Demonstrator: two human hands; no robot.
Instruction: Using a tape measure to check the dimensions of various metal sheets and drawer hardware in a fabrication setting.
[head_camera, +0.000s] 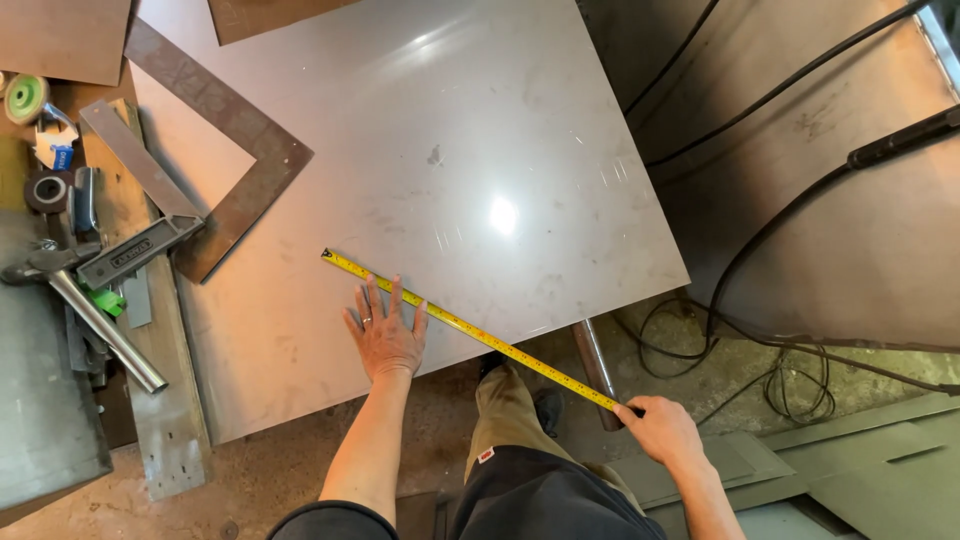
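A large shiny metal sheet (420, 170) lies flat in front of me. A yellow tape measure blade (470, 332) stretches across its near corner, its hook end at the upper left. My left hand (385, 335) rests flat on the sheet with fingers spread, its fingertips on the blade. My right hand (660, 428) grips the tape's other end past the sheet's near edge, above the floor.
A rusty steel framing square (235, 145) lies on the sheet's left part. A combination square (135, 240), a pipe (105, 330), a green grinding disc (25, 97) and other tools sit at left. Black cables (760, 250) run at right. A metal tube (595, 365) pokes out under the sheet.
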